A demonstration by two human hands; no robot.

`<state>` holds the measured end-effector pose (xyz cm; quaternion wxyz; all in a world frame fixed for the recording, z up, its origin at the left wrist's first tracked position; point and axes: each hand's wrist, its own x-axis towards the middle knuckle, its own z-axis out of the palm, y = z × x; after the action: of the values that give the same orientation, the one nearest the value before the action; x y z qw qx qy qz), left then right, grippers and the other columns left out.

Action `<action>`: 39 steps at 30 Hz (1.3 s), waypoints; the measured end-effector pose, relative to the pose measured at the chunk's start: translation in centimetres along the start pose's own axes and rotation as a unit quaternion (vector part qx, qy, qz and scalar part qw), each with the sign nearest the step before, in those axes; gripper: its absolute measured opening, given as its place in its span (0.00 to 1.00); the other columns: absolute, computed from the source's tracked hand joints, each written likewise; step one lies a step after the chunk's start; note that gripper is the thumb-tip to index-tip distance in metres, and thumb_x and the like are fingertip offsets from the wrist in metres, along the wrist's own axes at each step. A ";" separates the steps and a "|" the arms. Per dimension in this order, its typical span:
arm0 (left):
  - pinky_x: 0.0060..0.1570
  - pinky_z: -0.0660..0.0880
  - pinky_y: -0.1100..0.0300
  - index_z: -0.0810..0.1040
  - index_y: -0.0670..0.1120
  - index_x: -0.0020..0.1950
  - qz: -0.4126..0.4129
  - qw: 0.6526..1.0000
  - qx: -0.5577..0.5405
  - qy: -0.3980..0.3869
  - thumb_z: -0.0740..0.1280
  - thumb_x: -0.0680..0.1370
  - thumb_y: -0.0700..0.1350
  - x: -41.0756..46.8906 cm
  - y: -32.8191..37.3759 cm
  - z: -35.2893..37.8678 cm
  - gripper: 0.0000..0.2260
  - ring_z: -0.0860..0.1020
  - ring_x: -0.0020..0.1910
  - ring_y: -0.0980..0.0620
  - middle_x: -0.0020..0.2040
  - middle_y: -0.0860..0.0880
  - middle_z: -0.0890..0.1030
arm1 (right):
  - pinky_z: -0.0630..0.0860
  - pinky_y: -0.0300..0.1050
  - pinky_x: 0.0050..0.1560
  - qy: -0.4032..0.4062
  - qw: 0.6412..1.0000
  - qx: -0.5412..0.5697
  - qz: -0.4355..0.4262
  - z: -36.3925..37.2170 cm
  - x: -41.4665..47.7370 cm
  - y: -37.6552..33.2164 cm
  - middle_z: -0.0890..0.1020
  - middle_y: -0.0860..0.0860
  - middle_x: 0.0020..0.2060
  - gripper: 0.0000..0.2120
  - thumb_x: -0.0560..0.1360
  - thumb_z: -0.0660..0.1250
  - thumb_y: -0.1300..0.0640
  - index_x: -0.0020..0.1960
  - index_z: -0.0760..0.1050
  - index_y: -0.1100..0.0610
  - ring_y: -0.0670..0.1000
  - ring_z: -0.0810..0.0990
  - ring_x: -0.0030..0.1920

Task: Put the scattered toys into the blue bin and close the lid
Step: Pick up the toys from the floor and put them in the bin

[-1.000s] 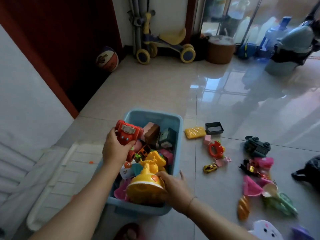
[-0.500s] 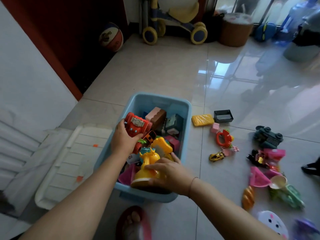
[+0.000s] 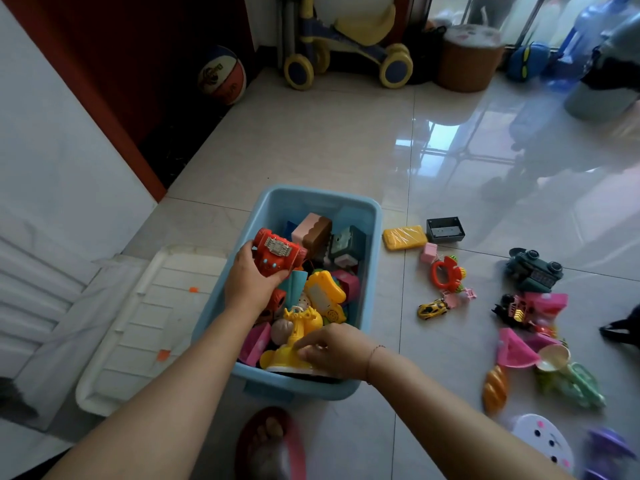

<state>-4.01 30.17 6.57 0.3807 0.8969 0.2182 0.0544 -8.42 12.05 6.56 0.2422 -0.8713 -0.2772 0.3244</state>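
- Left hand [image 3: 247,284] grips red car [image 3: 277,252] over bin [image 3: 375,237].
- Right hand [image 3: 334,351] pinches yellow toy [image 3: 294,341] inside bin.
- White lid [image 3: 138,327] lies left of bin.

Bin [image 3: 375,244]: light blue. Lid [image 3: 138,327], left of it: white with orange spots. Toy vehicle [image 3: 277,252] above bin: red with silver grille. Toy [image 3: 294,344] at near end: yellow. Floor tiles [image 3: 311,140]: glossy beige. Far ball [image 3: 221,75]: orange, cream and blue panels.
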 end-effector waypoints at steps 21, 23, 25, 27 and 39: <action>0.62 0.70 0.46 0.58 0.48 0.74 0.020 1.000 -0.011 0.007 0.74 0.69 0.51 5.5 2.1 2.9 0.38 0.70 0.66 0.43 0.68 0.45 0.70 | 0.77 0.46 0.48 0.188 0.936 0.295 0.031 -1.4 -0.8 0.0 0.79 0.48 0.39 0.14 0.79 0.57 0.45 0.50 0.77 0.51 0.48 0.79 0.43; 0.63 0.70 0.46 0.56 0.48 0.75 0.017 1.000 0.010 0.007 0.70 0.74 0.50 6.6 2.1 3.5 0.34 0.70 0.67 0.42 0.69 0.44 0.69 | 0.77 0.43 0.47 0.203 0.928 0.310 0.032 -1.7 -1.2 0.4 0.80 0.50 0.42 0.13 0.79 0.57 0.46 0.52 0.77 0.51 0.48 0.79 0.45; 0.59 0.73 0.44 0.55 0.50 0.75 -0.008 0.999 0.034 -0.005 0.63 0.78 0.48 6.8 1.3 4.3 0.28 0.72 0.64 0.41 0.69 0.42 0.70 | 0.76 0.39 0.44 0.203 0.922 0.329 0.031 -1.9 -1.5 0.8 0.80 0.50 0.44 0.13 0.79 0.57 0.47 0.53 0.76 0.51 0.46 0.79 0.44; 0.59 0.74 0.44 0.55 0.49 0.76 -0.019 0.994 0.104 -0.021 0.59 0.80 0.47 6.4 0.1 5.3 0.25 0.73 0.63 0.41 0.69 0.42 0.70 | 0.76 0.37 0.43 0.201 0.914 0.352 0.030 -1.9 -1.8 1.1 0.80 0.51 0.44 0.12 0.79 0.57 0.46 0.53 0.76 0.50 0.45 0.79 0.43; 0.58 0.71 0.51 0.75 0.44 0.65 -0.007 0.998 0.055 0.002 0.65 0.77 0.43 8.9 0.5 4.9 0.16 0.76 0.59 0.44 0.60 0.43 0.79 | 0.76 0.36 0.43 0.208 0.908 0.362 0.032 -1.8 -1.6 1.7 0.79 0.49 0.41 0.10 0.79 0.57 0.46 0.48 0.75 0.48 0.43 0.78 0.41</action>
<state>5.48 30.50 2.84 0.3303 0.9151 0.2275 0.0416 -7.65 9.38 7.40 0.5826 -0.7799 -0.0557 0.2220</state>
